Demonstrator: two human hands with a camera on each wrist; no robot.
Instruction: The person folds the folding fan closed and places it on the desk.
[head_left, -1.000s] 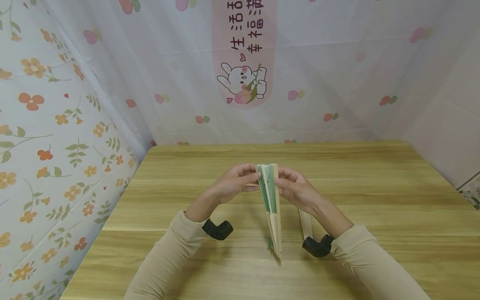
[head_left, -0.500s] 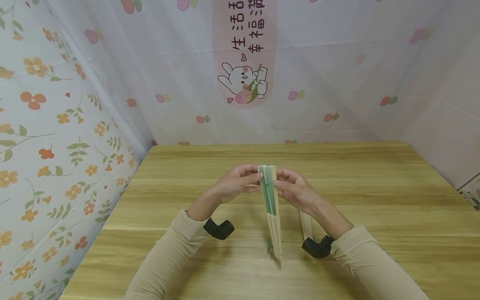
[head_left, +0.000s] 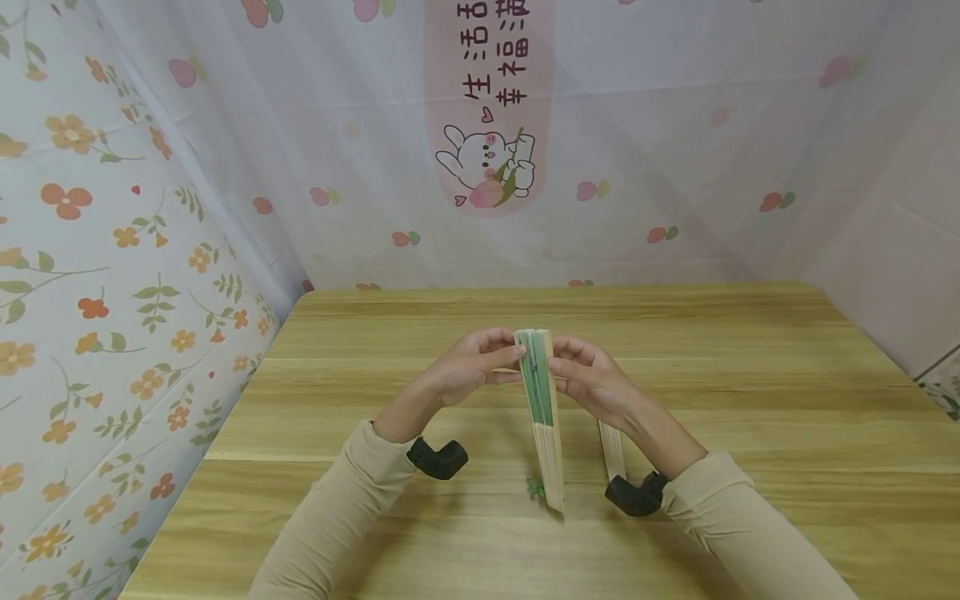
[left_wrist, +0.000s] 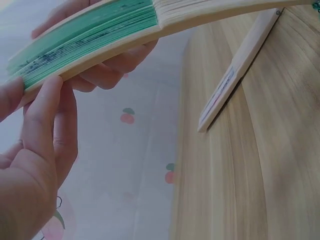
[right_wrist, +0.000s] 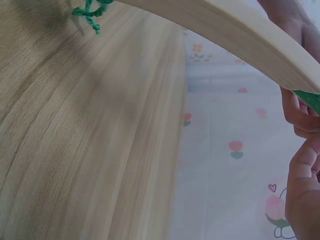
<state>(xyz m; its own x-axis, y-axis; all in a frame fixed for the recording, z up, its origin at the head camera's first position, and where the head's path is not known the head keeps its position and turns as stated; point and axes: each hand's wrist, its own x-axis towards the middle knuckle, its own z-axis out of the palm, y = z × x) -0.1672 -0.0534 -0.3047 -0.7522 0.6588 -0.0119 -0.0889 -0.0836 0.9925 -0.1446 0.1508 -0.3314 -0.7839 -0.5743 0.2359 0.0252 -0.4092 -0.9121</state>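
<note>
A green-leafed folding fan [head_left: 543,400] with pale wooden ribs stands nearly folded, rib end down, between both hands in the head view. My left hand [head_left: 468,367] pinches its upper left edge between thumb and fingers. From the other side my right hand [head_left: 600,383] grips the upper right edge the same way. A knotted green cord [right_wrist: 92,11] hangs at the fan's lower end. The left wrist view shows the green pleats pressed close together. Under my right forearm lies a second folded fan [left_wrist: 235,72], pale wood with a small printed patch.
The wooden table [head_left: 375,517] runs back to a white printed curtain [head_left: 637,167]. A flowered cloth [head_left: 112,292] hangs along the left side. Black camera mounts [head_left: 437,459] jut inward from both wrists, low over the table.
The fan's pleats have drawn together, narrowing it from slightly spread to nearly folded. Both hands keep their hold at the top and have hardly shifted.
</note>
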